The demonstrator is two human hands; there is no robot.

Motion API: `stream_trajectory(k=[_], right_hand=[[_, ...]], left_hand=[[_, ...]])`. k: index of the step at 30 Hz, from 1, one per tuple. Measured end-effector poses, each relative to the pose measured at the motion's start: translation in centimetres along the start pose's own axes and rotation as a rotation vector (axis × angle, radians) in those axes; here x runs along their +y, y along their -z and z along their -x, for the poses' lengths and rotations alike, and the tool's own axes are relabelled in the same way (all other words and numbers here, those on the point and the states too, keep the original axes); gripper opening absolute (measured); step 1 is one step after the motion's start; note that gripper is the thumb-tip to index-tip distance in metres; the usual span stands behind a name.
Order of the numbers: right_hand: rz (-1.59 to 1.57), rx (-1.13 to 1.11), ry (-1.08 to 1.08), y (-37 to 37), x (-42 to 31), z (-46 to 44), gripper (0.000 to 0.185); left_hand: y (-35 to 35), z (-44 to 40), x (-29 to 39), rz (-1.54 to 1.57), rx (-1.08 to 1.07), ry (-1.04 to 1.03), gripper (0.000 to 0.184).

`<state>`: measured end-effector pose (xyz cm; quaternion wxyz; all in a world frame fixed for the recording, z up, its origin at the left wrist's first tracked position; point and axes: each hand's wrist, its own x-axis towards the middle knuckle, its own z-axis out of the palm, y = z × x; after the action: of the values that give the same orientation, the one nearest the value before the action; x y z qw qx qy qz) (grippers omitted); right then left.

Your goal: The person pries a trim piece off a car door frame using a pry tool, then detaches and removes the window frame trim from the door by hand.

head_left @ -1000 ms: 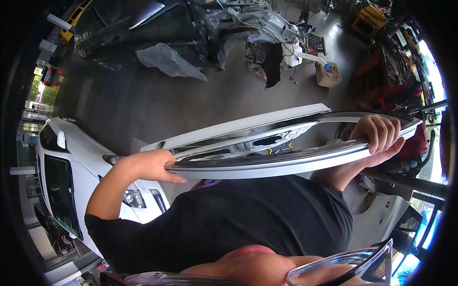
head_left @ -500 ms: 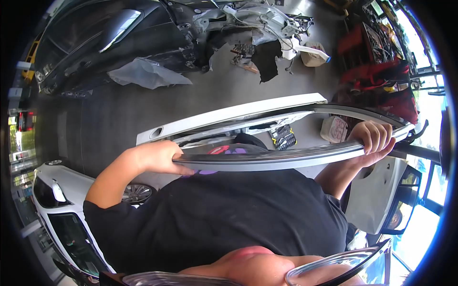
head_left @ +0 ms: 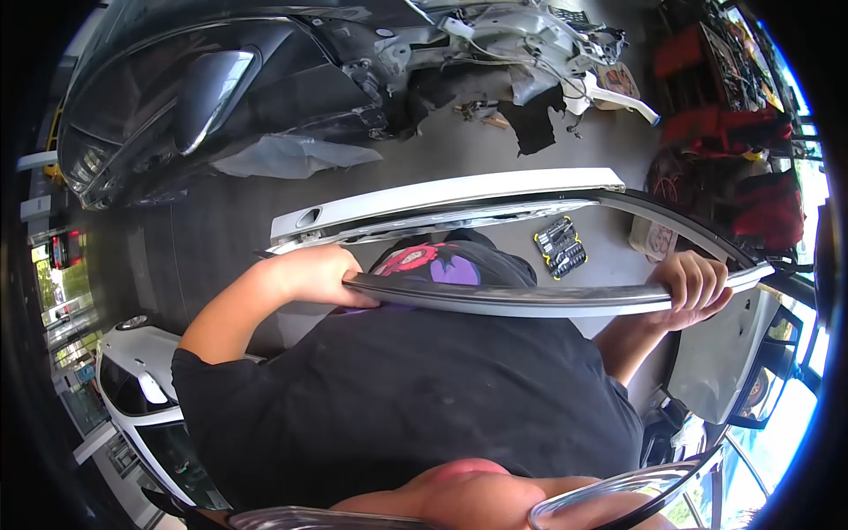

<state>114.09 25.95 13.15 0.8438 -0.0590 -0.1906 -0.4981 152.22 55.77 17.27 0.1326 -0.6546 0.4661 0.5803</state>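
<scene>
A white car door (head_left: 450,188) with a curved window frame lies across the space in front of my chest, its outer panel facing away from me. My left hand (head_left: 322,276) is wrapped round the left end of the near window-frame bar. Further right, my right hand (head_left: 691,284) has its fingers curled over the same frame, close to its pointed corner. The door's inner side shows only as a narrow strip behind the opening. Through the window opening, my dark shirt and a tool case on the floor are visible.
A dark car (head_left: 221,97) with its front end stripped stands ahead, plastic sheeting (head_left: 296,157) hanging from its side. The open tool case (head_left: 561,247) lies on the floor. Red tool carts (head_left: 715,132) stand at right, a white car (head_left: 146,380) at lower left, a grey panel (head_left: 720,353) at lower right.
The dark car ahead appears larger and nearer, and the white car at left sits lower in view. More of the tool case shows through the window opening. Both hands keep their hold on the door.
</scene>
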Motion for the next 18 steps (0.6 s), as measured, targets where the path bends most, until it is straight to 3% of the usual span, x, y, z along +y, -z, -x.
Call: stream_trajectory(k=[9, 18], right_hand=[[0.051, 0.03, 0.037, -1.3, 7.6, 1.3, 0.044], [0.07, 0.048, 0.101, -0.5, 8.2, 0.7, 0.042]], left_hand=[[2.9, 0.2, -8.0, 0.01, 0.036, -0.12, 0.047], [5.8, -0.7, -9.0, -0.016, 0.104, -0.17, 0.048]])
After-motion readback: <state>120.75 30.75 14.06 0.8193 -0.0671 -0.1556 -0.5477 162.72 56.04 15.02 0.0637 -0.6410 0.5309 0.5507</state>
